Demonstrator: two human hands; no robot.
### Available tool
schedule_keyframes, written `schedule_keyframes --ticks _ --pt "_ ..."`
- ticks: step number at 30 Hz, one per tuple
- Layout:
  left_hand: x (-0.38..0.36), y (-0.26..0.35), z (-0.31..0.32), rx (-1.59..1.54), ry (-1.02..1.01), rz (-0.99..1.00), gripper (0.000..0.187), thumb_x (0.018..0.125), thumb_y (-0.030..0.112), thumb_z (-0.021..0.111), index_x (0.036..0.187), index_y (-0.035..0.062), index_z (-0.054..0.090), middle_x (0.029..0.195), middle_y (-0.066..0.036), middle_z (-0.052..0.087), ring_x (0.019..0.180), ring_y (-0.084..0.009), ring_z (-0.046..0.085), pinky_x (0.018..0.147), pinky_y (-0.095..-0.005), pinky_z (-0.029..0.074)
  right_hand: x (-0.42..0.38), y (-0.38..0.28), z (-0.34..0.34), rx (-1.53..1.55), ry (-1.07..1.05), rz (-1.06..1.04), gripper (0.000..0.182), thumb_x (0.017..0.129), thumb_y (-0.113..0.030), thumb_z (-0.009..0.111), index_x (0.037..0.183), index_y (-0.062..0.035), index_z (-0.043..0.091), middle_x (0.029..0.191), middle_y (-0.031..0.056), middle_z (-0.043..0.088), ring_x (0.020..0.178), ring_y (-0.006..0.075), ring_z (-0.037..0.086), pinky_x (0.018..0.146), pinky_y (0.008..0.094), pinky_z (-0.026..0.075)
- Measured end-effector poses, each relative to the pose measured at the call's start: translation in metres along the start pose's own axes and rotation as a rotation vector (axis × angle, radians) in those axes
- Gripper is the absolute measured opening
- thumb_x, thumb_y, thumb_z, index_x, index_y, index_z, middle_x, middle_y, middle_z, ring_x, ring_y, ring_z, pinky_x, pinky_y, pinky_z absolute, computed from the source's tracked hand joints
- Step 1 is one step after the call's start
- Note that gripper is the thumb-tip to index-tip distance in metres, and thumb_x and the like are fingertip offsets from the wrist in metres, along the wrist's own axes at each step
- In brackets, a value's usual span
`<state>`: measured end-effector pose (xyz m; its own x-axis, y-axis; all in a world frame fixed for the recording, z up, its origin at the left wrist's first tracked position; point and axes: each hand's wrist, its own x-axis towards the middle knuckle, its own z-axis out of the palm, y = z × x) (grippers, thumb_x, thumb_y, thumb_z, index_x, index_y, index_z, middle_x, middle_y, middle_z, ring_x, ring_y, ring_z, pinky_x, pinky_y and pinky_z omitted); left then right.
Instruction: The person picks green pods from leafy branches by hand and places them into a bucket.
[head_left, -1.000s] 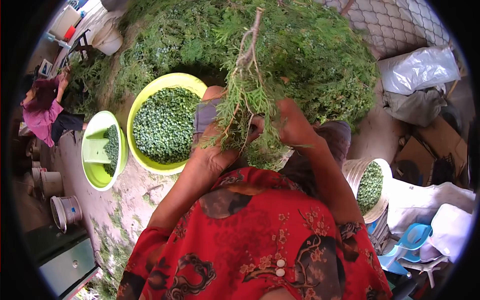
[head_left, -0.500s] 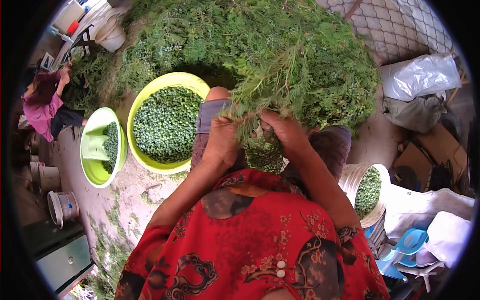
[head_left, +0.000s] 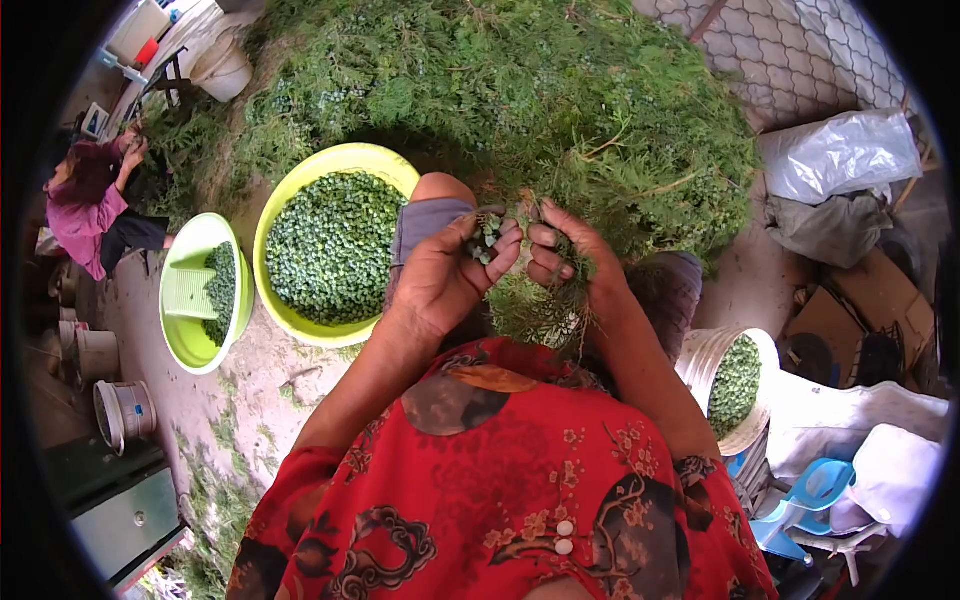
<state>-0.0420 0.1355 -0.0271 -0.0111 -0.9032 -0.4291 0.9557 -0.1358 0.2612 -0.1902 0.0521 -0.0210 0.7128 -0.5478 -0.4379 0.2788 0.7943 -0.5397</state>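
My left hand (head_left: 440, 275) is turned palm up above my lap, its fingers curled round a few small green seed cones (head_left: 487, 236). Close to its right, my right hand (head_left: 580, 255) has its fingers folded on a leafy evergreen sprig (head_left: 578, 312), which hangs down over my lap. The fingertips of both hands are near each other, with thin stems between them. Left of my knee stands a yellow-green basin (head_left: 300, 335) filled with the same green cones (head_left: 335, 250).
A large heap of evergreen branches (head_left: 400, 80) lies ahead. A smaller green basin (head_left: 180, 335) with a ridged slope stands left, and a white bucket (head_left: 697, 365) of cones lies tilted at right. Another person (head_left: 90, 215) sits at far left. Blue plastic chair (head_left: 820, 485) at lower right.
My hands have turned, the left now palm up with cones showing in it. The bushy sprig that stuck up ahead of my hands is no longer there; foliage hangs below my right hand.
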Motion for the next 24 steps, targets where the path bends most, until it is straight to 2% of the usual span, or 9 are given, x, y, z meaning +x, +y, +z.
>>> schedule_keyframes --ticks 3,5,8,14,16,19,21,23,24 --pt "-0.003 0.001 0.002 0.046 -0.045 0.025 0.019 0.091 0.008 0.044 0.105 -0.0029 0.050 0.102 -0.013 0.053 0.095 -0.0230 0.056 0.083 -0.0335 0.050 0.000 0.000 -0.002 -0.101 -0.002 -0.017 0.021 0.087 -0.028 0.054 0.080 -0.0093 0.051 0.059 -0.0032 0.044 0.042 0.0051 0.033 0.041 0.0214 0.026" --pt "-0.004 0.001 0.004 0.152 0.010 0.088 0.016 0.089 0.005 0.047 0.103 -0.0015 0.051 0.098 -0.012 0.056 0.089 -0.0215 0.058 0.079 -0.0317 0.051 0.000 0.000 -0.002 -0.181 -0.001 -0.019 0.022 0.086 -0.029 0.056 0.079 -0.0085 0.054 0.061 -0.0022 0.048 0.043 0.0049 0.036 0.041 0.0206 0.027" --pt "-0.004 0.000 -0.004 0.272 0.056 0.113 0.014 0.088 0.004 0.051 0.101 0.0010 0.053 0.090 -0.009 0.059 0.080 -0.0176 0.059 0.073 -0.0281 0.052 -0.004 -0.001 0.009 -0.279 0.034 -0.076 0.022 0.090 -0.029 0.051 0.086 -0.0066 0.051 0.073 -0.0009 0.050 0.042 0.0043 0.033 0.041 0.0196 0.028" --pt "0.000 -0.004 -0.007 0.419 -0.021 0.253 0.010 0.087 0.006 0.054 0.096 0.0030 0.056 0.079 -0.003 0.059 0.065 -0.0091 0.054 0.055 -0.0203 0.044 -0.013 -0.002 0.027 -0.462 0.097 -0.123 0.028 0.085 -0.034 0.057 0.080 -0.0065 0.056 0.071 -0.0018 0.054 0.050 0.0042 0.044 0.041 0.0188 0.030" --pt "-0.003 -0.005 -0.001 0.487 -0.020 0.284 0.010 0.087 0.006 0.054 0.096 0.0029 0.056 0.079 -0.003 0.059 0.064 -0.0086 0.052 0.054 -0.0198 0.043 -0.012 -0.001 0.027 -0.520 0.055 -0.146 0.027 0.084 -0.029 0.060 0.080 -0.0030 0.059 0.072 0.0042 0.060 0.055 0.0075 0.053 0.044 0.0197 0.037" --pt "-0.004 -0.004 -0.001 0.587 -0.008 0.316 0.010 0.086 0.005 0.055 0.096 0.0027 0.057 0.078 -0.003 0.058 0.063 -0.0084 0.051 0.053 -0.0198 0.041 -0.009 0.006 0.028 -0.533 -0.009 -0.240 0.026 0.085 -0.027 0.058 0.080 -0.0014 0.059 0.074 0.0061 0.062 0.058 0.0082 0.056 0.045 0.0203 0.037" --pt "-0.005 -0.003 -0.001 0.620 0.002 0.318 0.011 0.086 0.006 0.055 0.096 0.0027 0.057 0.077 -0.003 0.058 0.064 -0.0086 0.051 0.054 -0.0201 0.042 -0.013 -0.001 0.031 -0.521 -0.014 -0.187 0.024 0.086 -0.028 0.056 0.083 -0.0039 0.058 0.073 0.0029 0.059 0.054 0.0059 0.050 0.044 0.0195 0.033" --pt "-0.005 0.002 -0.001 0.382 0.009 0.163 0.014 0.083 0.006 0.057 0.097 0.0026 0.056 0.078 -0.004 0.057 0.065 -0.0097 0.052 0.053 -0.0221 0.042 -0.010 -0.003 0.020 -0.509 -0.017 -0.137 0.023 0.087 -0.029 0.054 0.086 -0.0064 0.056 0.073 -0.0002 0.056 0.049 0.0035 0.043 0.043 0.0187 0.029" --pt "-0.003 0.006 -0.008 0.382 0.008 0.163 0.014 0.083 0.006 0.057 0.097 0.0026 0.056 0.078 -0.004 0.057 0.065 -0.0097 0.052 0.053 -0.0221 0.042 0.000 0.002 0.000 -0.339 -0.070 -0.102 0.021 0.089 -0.026 0.051 0.090 -0.0055 0.055 0.074 0.0003 0.055 0.046 0.0040 0.041 0.042 0.0196 0.029"
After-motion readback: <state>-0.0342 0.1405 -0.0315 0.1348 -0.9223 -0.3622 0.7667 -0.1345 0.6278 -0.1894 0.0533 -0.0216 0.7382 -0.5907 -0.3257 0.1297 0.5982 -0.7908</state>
